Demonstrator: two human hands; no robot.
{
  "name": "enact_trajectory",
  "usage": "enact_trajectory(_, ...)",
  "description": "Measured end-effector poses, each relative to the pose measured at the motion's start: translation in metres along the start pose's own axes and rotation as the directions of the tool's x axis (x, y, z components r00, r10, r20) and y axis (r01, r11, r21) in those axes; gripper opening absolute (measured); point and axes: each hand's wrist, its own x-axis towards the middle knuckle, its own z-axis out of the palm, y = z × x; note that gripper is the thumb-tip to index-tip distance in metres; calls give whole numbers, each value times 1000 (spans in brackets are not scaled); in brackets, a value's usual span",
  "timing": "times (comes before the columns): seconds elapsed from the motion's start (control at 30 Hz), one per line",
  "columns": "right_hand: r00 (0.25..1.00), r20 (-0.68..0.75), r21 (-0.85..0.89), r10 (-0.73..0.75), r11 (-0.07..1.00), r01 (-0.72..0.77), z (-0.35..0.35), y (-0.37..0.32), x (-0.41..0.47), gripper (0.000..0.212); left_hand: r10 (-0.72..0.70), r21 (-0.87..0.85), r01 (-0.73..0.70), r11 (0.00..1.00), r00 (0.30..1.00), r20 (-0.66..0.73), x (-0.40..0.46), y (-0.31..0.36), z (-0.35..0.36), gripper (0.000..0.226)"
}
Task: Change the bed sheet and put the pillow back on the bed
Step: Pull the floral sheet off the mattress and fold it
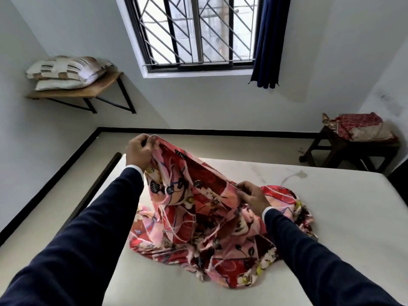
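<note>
Dark navy sleeves (72,246) reach in from the bottom edge, each with a thin white cuff at the wrist. Far left on the wall, a wooden shelf (106,83) on black brackets carries two stacked pillows (68,70) — the top one patterned in brown, black and cream blocks, the lower one plain pale.

Moving right, the left hand (139,151) is raised above the bare mattress (331,228), fingers and thumb pinched on a corner or edge of the floral bed sheet (198,217). That sheet — pink and red with white flowers and dark leaves — hangs from this grip and spills down into a crumpled heap on the middle of the mattress. A dark bed frame edge (97,184) shows along the mattress's left side, with pale floor (220,146) beyond, bordered by a black skirting line.

Above, a barred window (196,32) sits in the white wall, with a dark blue curtain (268,40) bunched at its right side.

The right hand (251,195) is lower, down at the heap, its fingers curled on a fold of the same sheet. Faint stains mark the mattress just beyond it.

Far right, a dark wooden stool (344,149) stands on the floor by the wall, holding red checked fabric (357,125) together with a beige piece, possibly another sheet or pillowcase.
</note>
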Motion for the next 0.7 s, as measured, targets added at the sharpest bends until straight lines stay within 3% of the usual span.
enact_trajectory(0.2, 991, -16, -151, -130, 980, 126, -66, -20, -13, 27, -83, 99, 76, 992, 994, 73, -17, -27, 28, 34)
enact_trajectory(0.33, 979, 32, -316, -201, 927, 201, -89, -37, -19, 15, -103, 130, 91, 987, 991, 90, -20, -32, 33, 31)
enact_trajectory(0.47, 967, 145, -508, -210, 823, 255, -98, -44, -16, 26, -87, 63, 84, 994, 996, 38, -18, -23, 38, 30)
enact_trajectory(0.7, 939, 207, -604, -275, 719, 343, -100, -45, -12, 25, -49, -18, 49, 999, 999, 4, -11, -3, 45, 27)
